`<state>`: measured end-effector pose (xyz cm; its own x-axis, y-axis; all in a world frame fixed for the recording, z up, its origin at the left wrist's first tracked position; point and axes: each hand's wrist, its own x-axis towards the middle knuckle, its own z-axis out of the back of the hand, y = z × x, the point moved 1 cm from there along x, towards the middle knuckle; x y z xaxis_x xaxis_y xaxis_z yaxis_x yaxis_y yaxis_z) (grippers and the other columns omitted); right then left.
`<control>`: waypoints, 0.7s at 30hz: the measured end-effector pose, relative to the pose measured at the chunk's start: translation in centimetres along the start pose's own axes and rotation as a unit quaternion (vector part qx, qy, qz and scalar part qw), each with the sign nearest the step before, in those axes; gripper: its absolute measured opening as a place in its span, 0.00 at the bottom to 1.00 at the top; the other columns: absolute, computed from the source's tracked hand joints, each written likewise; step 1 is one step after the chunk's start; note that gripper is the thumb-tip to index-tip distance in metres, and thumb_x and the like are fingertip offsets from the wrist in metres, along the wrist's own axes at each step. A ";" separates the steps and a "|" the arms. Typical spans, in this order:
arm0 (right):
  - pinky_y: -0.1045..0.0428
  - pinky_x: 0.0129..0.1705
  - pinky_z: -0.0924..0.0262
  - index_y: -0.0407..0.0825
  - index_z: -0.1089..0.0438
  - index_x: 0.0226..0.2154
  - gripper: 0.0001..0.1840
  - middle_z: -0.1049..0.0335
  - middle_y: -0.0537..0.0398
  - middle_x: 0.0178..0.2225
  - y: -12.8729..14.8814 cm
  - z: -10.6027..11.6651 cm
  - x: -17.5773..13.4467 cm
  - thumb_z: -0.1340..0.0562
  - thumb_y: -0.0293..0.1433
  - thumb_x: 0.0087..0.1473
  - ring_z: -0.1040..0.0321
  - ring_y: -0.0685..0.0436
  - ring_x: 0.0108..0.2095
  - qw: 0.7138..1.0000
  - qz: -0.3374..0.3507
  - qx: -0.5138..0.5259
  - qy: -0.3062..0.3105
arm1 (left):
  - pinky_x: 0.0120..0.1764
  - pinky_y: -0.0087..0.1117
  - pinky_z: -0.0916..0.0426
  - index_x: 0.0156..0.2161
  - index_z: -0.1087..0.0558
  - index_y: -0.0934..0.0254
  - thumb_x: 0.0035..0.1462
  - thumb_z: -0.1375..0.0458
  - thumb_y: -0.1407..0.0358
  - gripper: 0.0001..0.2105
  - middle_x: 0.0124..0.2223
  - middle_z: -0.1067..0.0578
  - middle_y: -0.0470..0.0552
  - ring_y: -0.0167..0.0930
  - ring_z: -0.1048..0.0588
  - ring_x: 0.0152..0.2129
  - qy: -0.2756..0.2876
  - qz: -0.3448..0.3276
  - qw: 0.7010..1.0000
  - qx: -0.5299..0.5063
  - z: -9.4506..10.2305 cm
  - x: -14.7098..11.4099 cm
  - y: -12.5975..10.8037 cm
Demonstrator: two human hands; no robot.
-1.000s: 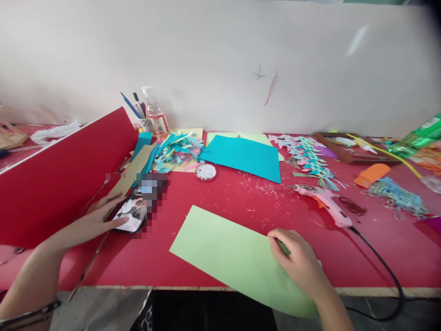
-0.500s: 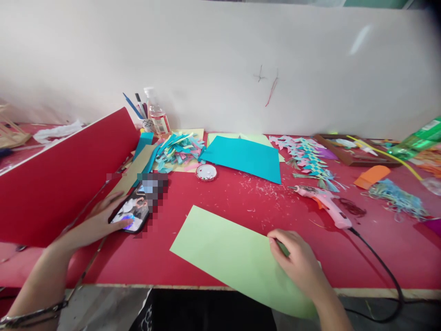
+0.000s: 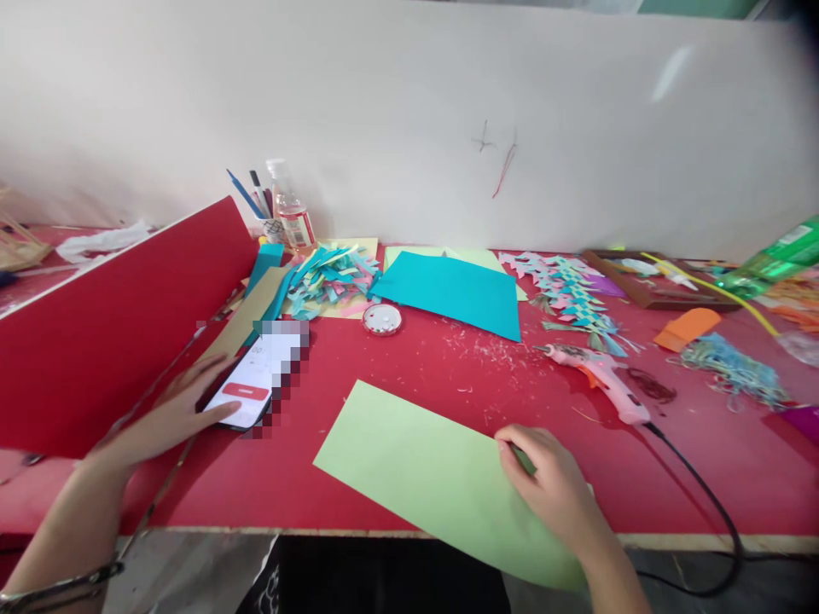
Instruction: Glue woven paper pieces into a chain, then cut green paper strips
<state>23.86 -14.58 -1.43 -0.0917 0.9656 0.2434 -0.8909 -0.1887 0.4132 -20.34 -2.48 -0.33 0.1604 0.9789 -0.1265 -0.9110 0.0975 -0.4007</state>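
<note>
My left hand [image 3: 182, 408] rests beside a phone [image 3: 259, 375], fingers stretched along its left side and thumb over the lower screen. The phone lies face up on the table; its screen is bright white with a red button, partly blurred out. In my right hand [image 3: 543, 477], a sheet of light green paper [image 3: 415, 469] is pinched at its far edge between thumb and curled fingers. The sheet slants across the table's front and bends down over the edge. A pink glue gun [image 3: 598, 371] lies to the right of that hand, its black cord running forward.
A blue-green sheet [image 3: 454, 294] lies beyond, near a heap of paper strips [image 3: 333, 277] and a woven paper strip piece [image 3: 569, 290]. A red board [image 3: 128, 333] stands at left. A clear bottle [image 3: 294, 213], small round lid [image 3: 382, 320] and green bottle [image 3: 777, 260] are around.
The phone screen has switched from a picture to a white page with a red button. My left thumb has shifted slightly; my right hand and the green paper stay nearly still.
</note>
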 end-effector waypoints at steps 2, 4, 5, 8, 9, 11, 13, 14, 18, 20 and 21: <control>0.54 0.29 0.45 0.50 0.38 0.26 0.09 0.33 0.56 0.25 0.0 0.0 0.0 0.50 0.28 0.54 0.38 0.48 0.27 1.000 0.003 0.000 -0.002 | 0.57 0.39 0.55 0.59 0.52 0.60 0.54 0.57 0.50 0.30 0.62 0.51 0.50 0.37 0.52 0.58 -0.028 0.011 0.999 -0.039 0.1 -0.1 -0.2; 0.54 0.30 0.45 0.50 0.38 0.26 0.09 0.33 0.56 0.25 0.0 0.0 0.1 0.50 0.28 0.53 0.38 0.48 0.27 1.000 0.001 0.001 -0.002 | 0.56 0.39 0.51 0.57 0.47 0.61 0.54 0.57 0.51 0.28 0.60 0.46 0.51 0.38 0.49 0.57 -0.079 0.018 0.995 -0.060 0.3 -0.5 -0.9; 0.53 0.30 0.45 0.50 0.38 0.26 0.09 0.33 0.56 0.25 -0.1 0.0 0.1 0.50 0.28 0.53 0.38 0.48 0.27 1.000 0.000 0.001 -0.001 | 0.55 0.39 0.50 0.56 0.45 0.62 0.54 0.56 0.51 0.27 0.59 0.44 0.52 0.39 0.46 0.56 -0.109 0.012 0.992 -0.056 0.3 -0.7 -1.6; 0.53 0.30 0.45 0.50 0.38 0.25 0.09 0.33 0.56 0.25 0.0 0.0 0.1 0.50 0.27 0.53 0.38 0.48 0.27 1.000 -0.003 0.000 0.005 | 0.53 0.40 0.47 0.50 0.37 0.64 0.54 0.54 0.54 0.21 0.51 0.35 0.54 0.38 0.40 0.51 -0.208 -0.061 0.976 -0.005 -0.1 -1.8 -5.0; 0.53 0.31 0.45 0.50 0.38 0.26 0.09 0.33 0.57 0.25 0.1 0.0 0.1 0.50 0.27 0.53 0.38 0.48 0.27 1.000 0.000 -0.001 0.008 | 0.52 0.39 0.45 0.47 0.36 0.63 0.55 0.54 0.56 0.18 0.48 0.33 0.54 0.37 0.38 0.49 -0.234 -0.092 0.968 0.008 -0.4 -2.3 -6.6; 0.53 0.31 0.45 0.50 0.38 0.26 0.08 0.33 0.57 0.26 0.8 0.0 0.1 0.49 0.26 0.53 0.38 0.48 0.28 1.000 0.010 0.001 0.015 | 0.46 0.36 0.40 0.43 0.34 0.59 0.55 0.53 0.58 0.13 0.44 0.30 0.52 0.35 0.34 0.44 -0.210 -0.175 0.962 0.016 -1.4 -3.2 -10.2; 0.53 0.32 0.46 0.49 0.37 0.27 0.08 0.33 0.57 0.26 1.9 0.2 0.2 0.49 0.25 0.53 0.38 0.48 0.29 0.999 0.031 0.007 0.029 | 0.45 0.37 0.40 0.44 0.34 0.56 0.54 0.50 0.61 0.11 0.42 0.29 0.50 0.35 0.32 0.41 -0.161 -0.283 0.945 0.035 -3.0 -4.0 -14.0; 0.54 0.32 0.46 0.49 0.37 0.27 0.09 0.33 0.57 0.26 2.6 0.3 0.4 0.49 0.25 0.53 0.38 0.48 0.29 0.998 0.043 0.011 0.037 | 0.46 0.39 0.41 0.45 0.35 0.55 0.54 0.49 0.63 0.12 0.42 0.28 0.50 0.35 0.32 0.40 -0.155 -0.323 0.933 0.040 -3.8 -4.2 -15.8; 0.53 0.32 0.48 0.49 0.36 0.28 0.10 0.33 0.57 0.25 5.3 0.9 1.1 0.50 0.25 0.55 0.38 0.49 0.29 0.992 0.107 0.019 0.059 | 0.41 0.40 0.39 0.41 0.34 0.58 0.54 0.50 0.68 0.09 0.35 0.26 0.51 0.33 0.29 0.32 -0.089 -0.414 0.905 0.029 -6.8 -4.7 -20.8; 0.54 0.32 0.48 0.49 0.36 0.28 0.10 0.33 0.57 0.25 6.2 1.0 1.5 0.50 0.25 0.56 0.38 0.49 0.28 0.988 0.137 0.018 0.065 | 0.33 0.37 0.38 0.34 0.33 0.59 0.53 0.50 0.70 0.06 0.29 0.27 0.51 0.32 0.30 0.26 -0.061 -0.421 0.905 0.031 -7.7 -4.7 -21.9; 0.54 0.32 0.48 0.49 0.37 0.28 0.10 0.33 0.57 0.24 6.4 1.0 1.6 0.51 0.25 0.56 0.38 0.49 0.27 0.987 0.146 0.017 0.067 | 0.30 0.36 0.39 0.31 0.34 0.60 0.53 0.51 0.71 0.05 0.26 0.28 0.50 0.31 0.30 0.23 -0.060 -0.421 0.905 0.033 -8.0 -4.7 -22.2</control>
<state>18.43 -14.43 2.50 -0.4030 0.8833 0.2396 -0.8026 -0.4669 0.3713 2.17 -10.68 1.91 0.7691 0.5651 0.2987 -0.5067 0.8239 -0.2539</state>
